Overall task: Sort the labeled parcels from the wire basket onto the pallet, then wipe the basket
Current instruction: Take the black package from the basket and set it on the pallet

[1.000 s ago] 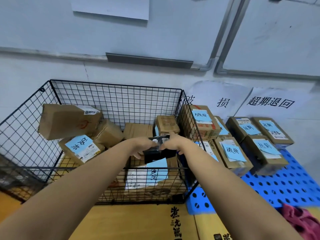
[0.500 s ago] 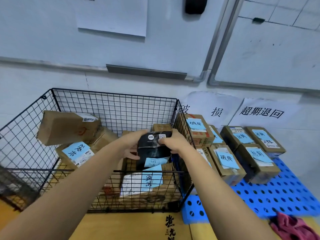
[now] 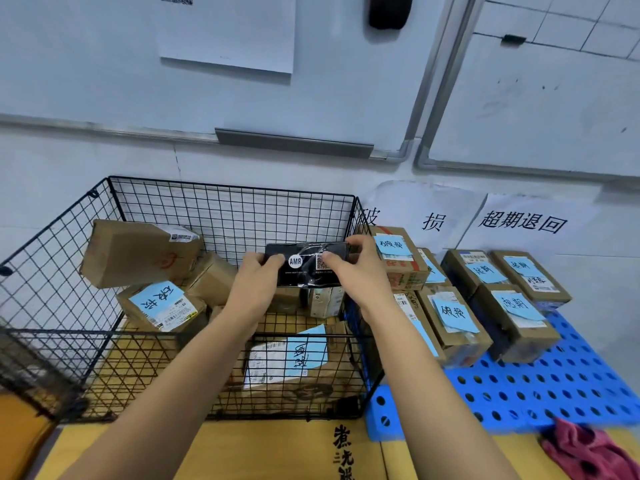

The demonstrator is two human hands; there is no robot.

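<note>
In the wire basket (image 3: 225, 216), brown boxes (image 3: 138, 252) left to sort. On the blue pallet (image 3: 554, 386) just beside it, sorted boxes (image 3: 453, 317) grouped by blue note under wall signs (image 3: 519, 223), probably to keep categories apart. Above the basket's right half: black parcel (image 3: 301, 268), long axis left to right, printed face toward the camera, likely for reading. Gripped at its ends by left hand (image 3: 254, 285) and right hand (image 3: 349, 271)

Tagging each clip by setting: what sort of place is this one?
Probably a courier depot's parcel-sorting or returns corner: a wire basket of taped cardboard parcels, labelled boxes lined up on a blue pallet, and paper category signs posted behind them.
</note>
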